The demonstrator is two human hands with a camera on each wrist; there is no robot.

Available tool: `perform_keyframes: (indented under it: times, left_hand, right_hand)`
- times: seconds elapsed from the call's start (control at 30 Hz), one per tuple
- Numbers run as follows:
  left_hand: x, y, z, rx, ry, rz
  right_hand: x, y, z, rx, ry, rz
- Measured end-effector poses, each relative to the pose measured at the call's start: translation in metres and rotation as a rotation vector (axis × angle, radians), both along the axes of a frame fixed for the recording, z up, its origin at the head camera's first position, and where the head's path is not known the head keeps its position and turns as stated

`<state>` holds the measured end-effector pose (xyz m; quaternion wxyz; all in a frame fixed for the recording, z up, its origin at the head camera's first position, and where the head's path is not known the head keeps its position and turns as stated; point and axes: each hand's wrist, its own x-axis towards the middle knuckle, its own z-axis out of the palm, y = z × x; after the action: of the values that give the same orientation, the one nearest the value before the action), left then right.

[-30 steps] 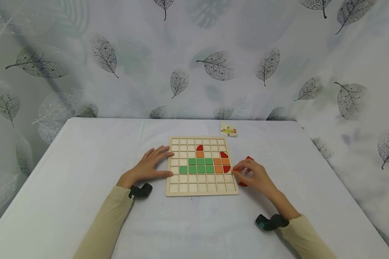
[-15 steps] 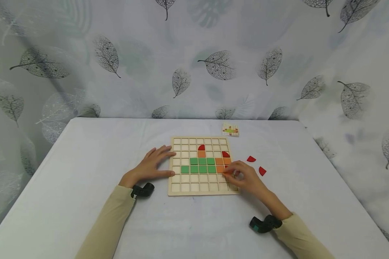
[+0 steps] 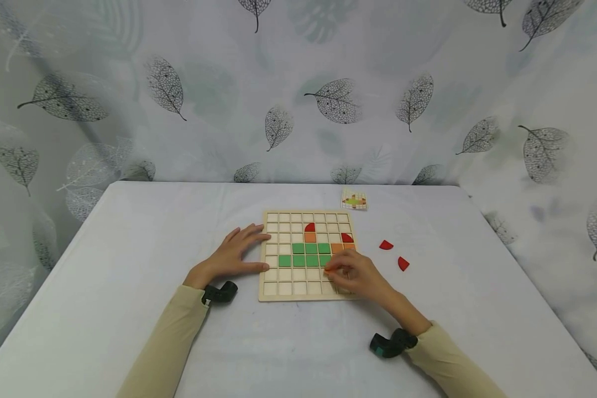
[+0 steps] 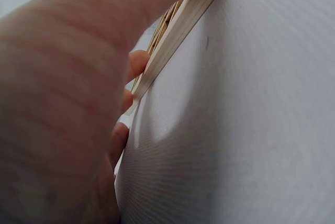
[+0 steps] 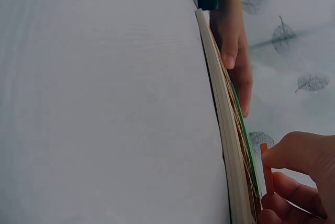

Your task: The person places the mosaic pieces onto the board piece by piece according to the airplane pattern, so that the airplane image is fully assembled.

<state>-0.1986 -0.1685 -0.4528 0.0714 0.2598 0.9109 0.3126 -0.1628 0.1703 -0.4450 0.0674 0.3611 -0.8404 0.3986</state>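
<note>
On the table a wooden grid board carries several green square tiles, orange tiles and red quarter-circle pieces. My left hand rests along the board's left edge, thumb and fingers spread and touching the rim. In the right wrist view, my right hand pinches an orange tile between thumb and fingers, tilted on edge above the board. From the head view, this right hand covers cells in the board's lower right, hiding some of the pieces there.
Two loose red quarter-circle pieces lie on the white cloth right of the board. Behind the board's far right corner is a small pattern card. A leaf-printed curtain stands behind the table.
My right hand has moved left from the board's right edge to over its lower-right cells, with the orange tile. The two loose red pieces are now uncovered. My left hand stays in place.
</note>
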Motion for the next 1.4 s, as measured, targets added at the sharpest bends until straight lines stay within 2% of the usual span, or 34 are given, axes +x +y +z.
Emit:
perform_keyframes:
  times: [0.23, 0.6, 0.8, 1.17, 1.4]
  left_hand:
    - [0.000, 0.000, 0.000, 0.007, 0.000, -0.007]
    - [-0.002, 0.001, -0.001, 0.002, 0.011, -0.012]
    - [-0.001, 0.001, 0.000, 0.006, 0.012, -0.013]
    - [-0.002, 0.000, -0.002, 0.005, 0.012, -0.012]
    - [0.000, -0.001, -0.001, 0.020, 0.027, -0.018]
  right_hand:
    - [0.000, -0.014, -0.003, 0.014, 0.056, 0.053]
    - [0.003, -0.022, 0.000, 0.083, -0.101, 0.036]
    - [0.004, -0.023, 0.003, 0.091, -0.146, 0.031]
    - [0.007, -0.026, 0.002, 0.088, -0.151, -0.019]
    - [0.007, -0.025, 0.002, 0.087, -0.113, 0.007]
